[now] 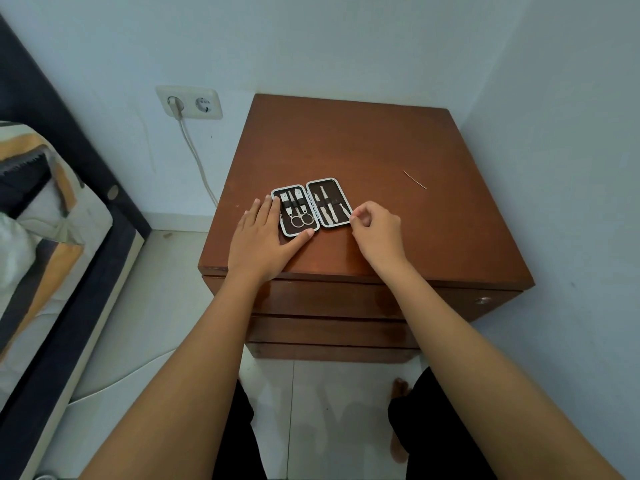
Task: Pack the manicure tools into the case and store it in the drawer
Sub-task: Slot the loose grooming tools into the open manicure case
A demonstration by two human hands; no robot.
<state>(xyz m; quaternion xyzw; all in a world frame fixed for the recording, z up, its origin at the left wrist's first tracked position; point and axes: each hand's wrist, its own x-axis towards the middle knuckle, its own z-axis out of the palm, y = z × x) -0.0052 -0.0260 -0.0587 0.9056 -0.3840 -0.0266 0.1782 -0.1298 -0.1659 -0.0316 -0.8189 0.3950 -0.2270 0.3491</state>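
A small manicure case (311,206) lies open flat on the brown wooden nightstand (363,157). Its left half holds clippers and scissors (300,216) under elastic straps. Its right half holds slim metal tools (329,209). My left hand (265,233) lies flat on the top, fingers against the case's left edge and thumb at its front corner. My right hand (375,230) hovers at the case's right edge with fingers curled and fingertips pinched close to the rim; whether they touch it I cannot tell. The drawers (332,299) below are closed.
A thin pale sliver (414,180) lies on the nightstand top, to the right of the case. A wall socket with a plugged cable (188,102) sits to the left. A bed with patterned bedding (45,209) stands at far left. Walls close in behind and to the right.
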